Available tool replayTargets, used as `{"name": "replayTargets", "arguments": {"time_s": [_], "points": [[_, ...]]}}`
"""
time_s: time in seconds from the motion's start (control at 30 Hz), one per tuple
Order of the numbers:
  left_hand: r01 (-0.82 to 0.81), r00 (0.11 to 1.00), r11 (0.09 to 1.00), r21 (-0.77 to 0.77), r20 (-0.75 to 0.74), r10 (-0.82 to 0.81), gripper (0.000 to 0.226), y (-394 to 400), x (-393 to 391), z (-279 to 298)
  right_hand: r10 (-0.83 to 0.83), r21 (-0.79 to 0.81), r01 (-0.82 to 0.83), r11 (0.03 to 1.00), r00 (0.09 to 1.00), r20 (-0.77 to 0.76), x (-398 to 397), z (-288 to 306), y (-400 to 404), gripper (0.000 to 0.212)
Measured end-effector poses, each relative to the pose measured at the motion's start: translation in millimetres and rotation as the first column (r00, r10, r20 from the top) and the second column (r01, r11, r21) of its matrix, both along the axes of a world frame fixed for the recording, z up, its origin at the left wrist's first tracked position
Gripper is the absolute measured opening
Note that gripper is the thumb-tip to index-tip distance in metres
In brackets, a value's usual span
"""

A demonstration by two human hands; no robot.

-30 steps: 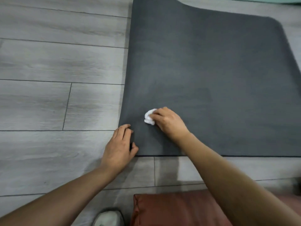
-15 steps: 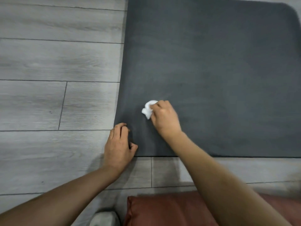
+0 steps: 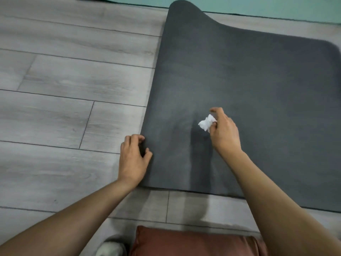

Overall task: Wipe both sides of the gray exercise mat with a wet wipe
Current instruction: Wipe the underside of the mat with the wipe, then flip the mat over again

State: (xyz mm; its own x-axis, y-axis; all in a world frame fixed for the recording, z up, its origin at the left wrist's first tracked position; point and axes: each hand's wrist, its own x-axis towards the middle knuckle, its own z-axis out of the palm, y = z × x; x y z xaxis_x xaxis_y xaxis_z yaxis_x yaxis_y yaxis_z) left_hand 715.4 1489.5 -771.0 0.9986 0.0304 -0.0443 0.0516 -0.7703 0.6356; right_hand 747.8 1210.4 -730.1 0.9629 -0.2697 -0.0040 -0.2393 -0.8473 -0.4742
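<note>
Two hands are at work near the front left corner of the gray exercise mat (image 3: 249,85), which lies flat on the gray plank floor (image 3: 73,80) apart from its far left corner, which curls upward toward a teal mat (image 3: 276,8) beyond. The right hand (image 3: 224,133) pinches a crumpled white wet wipe (image 3: 206,123) between thumb and fingertips, and whether the wipe touches the surface or sits just above it I cannot tell. The left hand (image 3: 132,159) is curled over the mat's left edge near the front corner, fingers pressed together on it as if pinning it down. I judge the step in hand to be wiping the upper face — the underside looks not yet turned up. The next move calls for pressing the wipe flat and sweeping it across the broad unwiped stretch to the right, while the left hand keeps the edge from sliding. A reddish-brown cushion (image 3: 193,242) sits at the near edge of view.
</note>
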Motion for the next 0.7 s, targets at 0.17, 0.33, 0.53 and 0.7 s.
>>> {"name": "replayTargets", "arguments": {"time_s": [0.17, 0.33, 0.53, 0.7], "points": [[-0.182, 0.819, 0.981, 0.068, -0.542, 0.19, 0.064, -4, 34, 18, 0.045, 0.086, -0.039, 0.996, 0.997, -0.067, 33, 15, 7, 0.019], [-0.217, 0.748, 0.968, -0.124, -0.658, 0.084, 0.081, -11, 40, 70, 0.094, 0.209, -0.07, 0.975, 0.989, -0.11, 68, 60, 10, 0.028], [-0.006, 0.804, 1.0, 0.019, -0.595, 0.016, 0.038, -64, 32, 166, 0.029, 0.202, 0.005, 0.979, 0.986, -0.164, 116, 153, 14, 0.04], [-0.06, 0.859, 0.998, 0.028, -0.508, 0.065, 0.031, -126, -5, 228, 0.057, -0.008, -0.063, 0.998, 0.95, -0.308, 145, 214, 25, 0.077]]}}
